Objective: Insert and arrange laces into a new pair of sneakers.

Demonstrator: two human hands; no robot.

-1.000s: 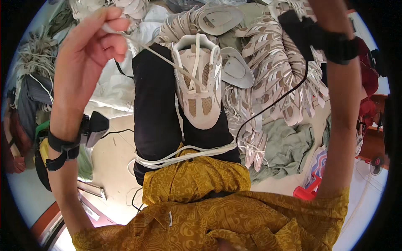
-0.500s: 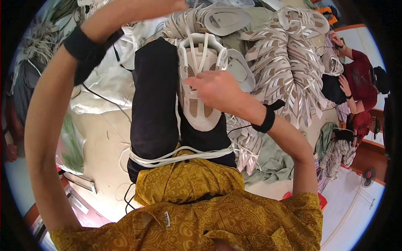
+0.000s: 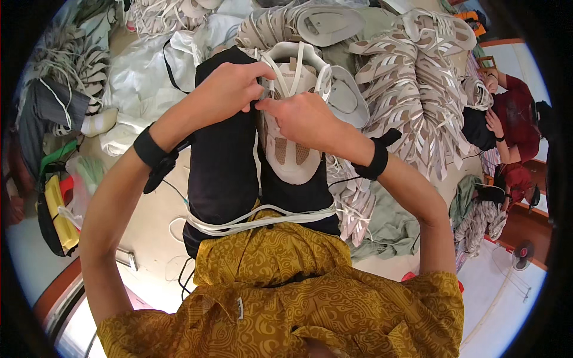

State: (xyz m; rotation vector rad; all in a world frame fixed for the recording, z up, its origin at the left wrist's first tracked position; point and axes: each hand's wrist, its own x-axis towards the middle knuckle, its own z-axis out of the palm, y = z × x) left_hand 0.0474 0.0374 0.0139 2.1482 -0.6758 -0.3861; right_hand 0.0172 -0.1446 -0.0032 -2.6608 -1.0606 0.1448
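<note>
A beige and white sneaker [image 3: 293,164] rests on my black-clad right thigh, toe toward me and heel opening away. White shoelaces [image 3: 290,83] run loosely over its tongue. At the shoe's left edge, by the eyelets, my left hand [image 3: 236,89] is closed with thumb and forefinger close together; whatever is between them is too small to make out. My right hand [image 3: 310,122] lies across the middle of the shoe, fingers curled, its forefinger near the left fingertips. What it grips is hidden. A bundle of spare white laces [image 3: 239,227] stretches across my lap.
A large heap of sneaker uppers [image 3: 412,89] lies to the right, with pale soles [image 3: 346,98] beside the shoe. White plastic sheeting [image 3: 137,83] covers the floor at left. Another person in dark red [image 3: 516,119] sits at far right. A small fan [image 3: 523,253] stands beyond.
My left hand has come down from the far top edge to the shoe's left side. My right hand stays on the shoe, shifted slightly right. The laces, pulled upward before, now hang looser.
</note>
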